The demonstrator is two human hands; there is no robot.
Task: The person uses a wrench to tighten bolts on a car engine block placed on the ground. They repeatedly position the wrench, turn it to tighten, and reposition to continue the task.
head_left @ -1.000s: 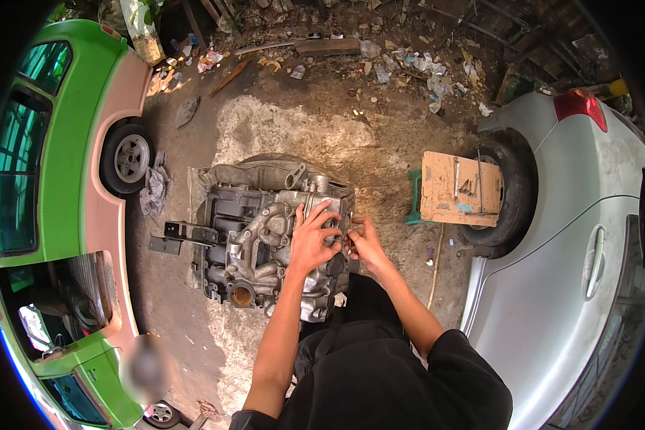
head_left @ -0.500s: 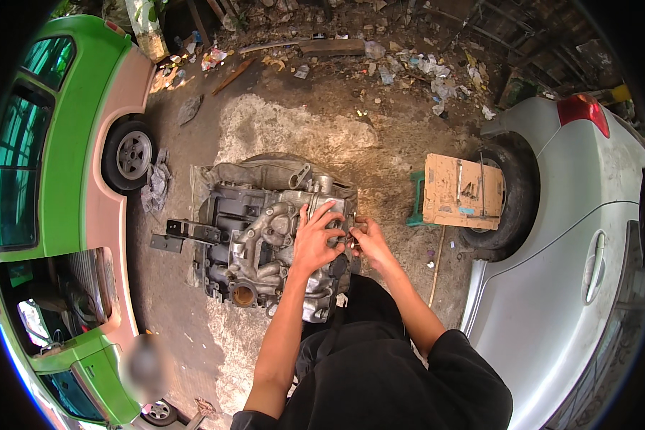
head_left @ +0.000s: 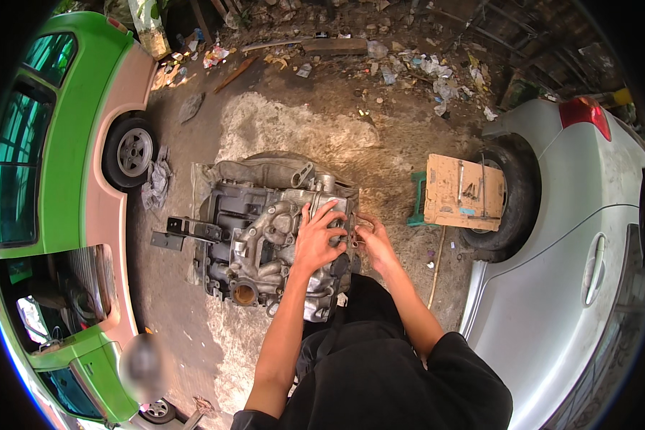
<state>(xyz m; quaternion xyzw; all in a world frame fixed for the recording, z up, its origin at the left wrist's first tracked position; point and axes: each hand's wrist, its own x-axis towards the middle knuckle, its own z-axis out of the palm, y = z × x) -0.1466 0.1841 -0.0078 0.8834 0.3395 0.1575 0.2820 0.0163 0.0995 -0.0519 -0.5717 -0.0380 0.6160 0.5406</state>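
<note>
A grey metal engine [head_left: 265,247] sits in front of me, its curved pipes and a round brownish port turned upward. My left hand [head_left: 318,240] lies on the engine's right part, fingers spread and thumb bent toward the right edge. Just beside it, my right hand [head_left: 374,242] is at the engine's right side with its fingers curled in against that edge. Whatever those fingers pinch is too small and too covered to name. A flat dark bracket [head_left: 186,233] sticks out from the engine's left side.
A green and pink vehicle [head_left: 72,136] stands on the left, a silver car [head_left: 559,236] on the right. Beside the silver car's wheel, a board [head_left: 451,193] carrying several tools rests on a green stool [head_left: 417,199]. Litter [head_left: 437,68] is strewn along the far ground.
My right hand has turned slightly and shifted a little at the engine's right edge, its fingers reaching farther up. My left hand stays in nearly the same place.
</note>
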